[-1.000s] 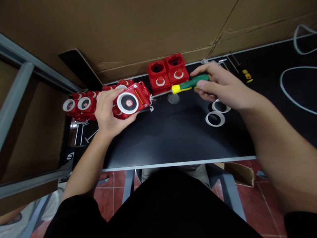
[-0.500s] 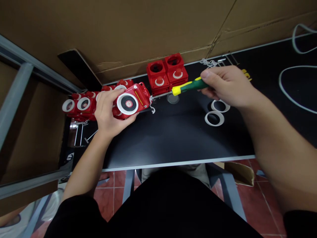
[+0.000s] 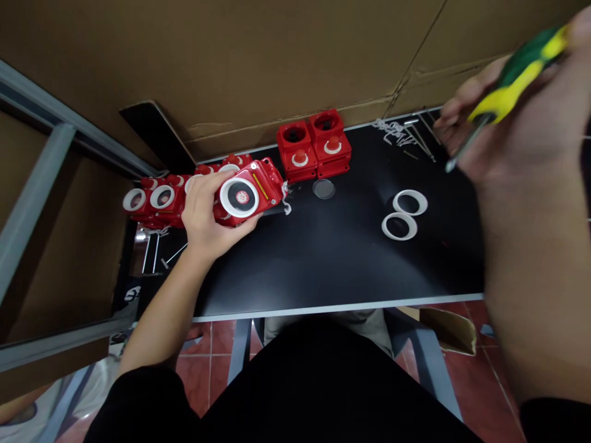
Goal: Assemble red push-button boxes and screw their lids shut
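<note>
My left hand point(image 3: 205, 215) grips a red box-shaped unit point(image 3: 266, 183) with a white ring around a dark round face; a white string hangs from its right end. Off to the upper right, my right hand point(image 3: 521, 123) holds a screwdriver point(image 3: 512, 86) with a green and yellow handle, its tip pointing down and left, well apart from the box. More red units with white rings point(image 3: 162, 197) stand behind and left of my left hand. Two red units without the large rings point(image 3: 314, 144) sit at the back. Two loose white rings point(image 3: 399, 226) lie on the black tabletop.
A clear round disc point(image 3: 324, 189) lies in front of the back units. Metal rods and white strings point(image 3: 392, 130) rest by the cardboard wall point(image 3: 295, 55). A metal frame point(image 3: 37, 203) rises at the left. The table's pale front edge point(image 3: 337, 307) runs across the view.
My right hand has swung up and right, taking the screwdriver away from the end of the red unit. The left hand keeps its hold on the unit in nearly the same place.
</note>
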`<state>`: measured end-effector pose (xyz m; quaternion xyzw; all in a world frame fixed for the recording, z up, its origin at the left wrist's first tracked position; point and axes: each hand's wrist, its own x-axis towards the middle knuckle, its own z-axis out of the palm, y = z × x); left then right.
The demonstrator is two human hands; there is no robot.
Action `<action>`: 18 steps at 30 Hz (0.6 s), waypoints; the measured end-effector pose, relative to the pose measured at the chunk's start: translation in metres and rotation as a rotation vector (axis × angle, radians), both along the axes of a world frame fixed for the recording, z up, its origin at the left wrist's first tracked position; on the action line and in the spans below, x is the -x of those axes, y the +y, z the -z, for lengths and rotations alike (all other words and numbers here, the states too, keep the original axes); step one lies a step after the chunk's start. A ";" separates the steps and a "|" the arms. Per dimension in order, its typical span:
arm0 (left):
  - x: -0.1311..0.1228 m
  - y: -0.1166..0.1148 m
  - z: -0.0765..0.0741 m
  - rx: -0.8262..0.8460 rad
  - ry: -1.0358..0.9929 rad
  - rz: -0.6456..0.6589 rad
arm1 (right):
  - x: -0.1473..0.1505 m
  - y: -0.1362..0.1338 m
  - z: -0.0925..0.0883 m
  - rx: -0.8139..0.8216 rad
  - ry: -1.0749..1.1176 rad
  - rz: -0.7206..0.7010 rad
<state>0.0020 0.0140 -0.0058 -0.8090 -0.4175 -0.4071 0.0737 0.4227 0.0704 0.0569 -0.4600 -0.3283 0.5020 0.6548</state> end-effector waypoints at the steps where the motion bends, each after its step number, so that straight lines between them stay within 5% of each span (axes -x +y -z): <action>1: 0.000 0.000 0.000 -0.025 0.004 -0.001 | 0.007 -0.002 0.004 0.053 0.013 -0.052; 5: -0.002 0.000 -0.003 -0.114 -0.021 0.039 | 0.039 -0.015 0.028 0.145 0.038 -0.318; 9: -0.005 -0.005 -0.005 -0.087 -0.036 0.036 | 0.067 -0.042 0.046 0.152 -0.106 -0.880; 18: -0.006 -0.009 -0.002 -0.053 0.023 0.013 | 0.084 -0.058 0.061 0.028 -0.295 -1.500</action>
